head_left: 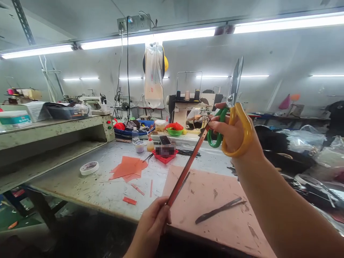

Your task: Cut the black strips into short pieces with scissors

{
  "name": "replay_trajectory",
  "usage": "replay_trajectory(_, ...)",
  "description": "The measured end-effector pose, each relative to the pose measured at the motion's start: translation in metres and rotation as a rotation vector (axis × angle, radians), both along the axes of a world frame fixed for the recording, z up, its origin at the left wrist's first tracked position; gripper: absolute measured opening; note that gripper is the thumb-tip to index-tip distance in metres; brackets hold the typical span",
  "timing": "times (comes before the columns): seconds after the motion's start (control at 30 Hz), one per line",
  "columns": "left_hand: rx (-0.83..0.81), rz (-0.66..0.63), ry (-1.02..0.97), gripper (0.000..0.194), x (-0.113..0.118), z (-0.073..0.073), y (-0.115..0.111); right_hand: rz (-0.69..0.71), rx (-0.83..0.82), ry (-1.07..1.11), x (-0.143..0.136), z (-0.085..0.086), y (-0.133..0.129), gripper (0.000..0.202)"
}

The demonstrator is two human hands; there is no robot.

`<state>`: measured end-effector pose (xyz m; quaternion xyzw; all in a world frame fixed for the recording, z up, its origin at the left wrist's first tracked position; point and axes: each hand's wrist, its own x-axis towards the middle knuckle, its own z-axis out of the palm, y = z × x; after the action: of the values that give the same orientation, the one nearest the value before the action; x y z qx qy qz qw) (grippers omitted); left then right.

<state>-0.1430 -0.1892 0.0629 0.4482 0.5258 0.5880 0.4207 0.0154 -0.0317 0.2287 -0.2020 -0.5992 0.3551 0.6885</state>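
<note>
The left hand [153, 223] is pinching the lower end of a long, narrow reddish-brown strip [188, 166] between closed fingers. The right hand's [233, 132] thumb and fingers are gripping its upper end while also carrying metal scissors with green and yellow handles [233, 111]. Below the right fingers, dark flat scraps [219, 210] are lying on a pink sheet [233, 186].

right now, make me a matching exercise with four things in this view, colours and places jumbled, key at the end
Column 1
1. scissors
2. strip
3. tape
4. tray

Column 2
A. white, left of the orange sheets
B. green and yellow handles
C. red, right of the orange sheets
D. between left hand and right hand

Pairs: 1-B, 2-D, 3-A, 4-C
</note>
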Motion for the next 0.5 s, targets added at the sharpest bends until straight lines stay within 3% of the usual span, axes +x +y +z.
replay_trajectory(0.13, -0.172, -0.217, 0.098, 0.025, 0.007, 0.010, 0.024, -0.094, -0.069, 0.042, 0.036, -0.021, 0.012, 0.037)
replay_trajectory(0.23, -0.243, -0.378, 0.284, 0.017, 0.013, 0.012, 0.049, -0.195, -0.156, 0.031, 0.068, -0.045, 0.020, 0.038)
replay_trajectory(0.37, -0.299, -0.509, 0.473, 0.015, 0.025, -0.003, 0.085, -0.320, -0.306, -0.008, 0.109, -0.088, 0.034, 0.044)
replay_trajectory(0.5, -0.389, -0.644, 0.437, 0.015, 0.042, -0.028, 0.115, -0.426, -0.484, -0.154, 0.146, -0.138, 0.056, 0.051)
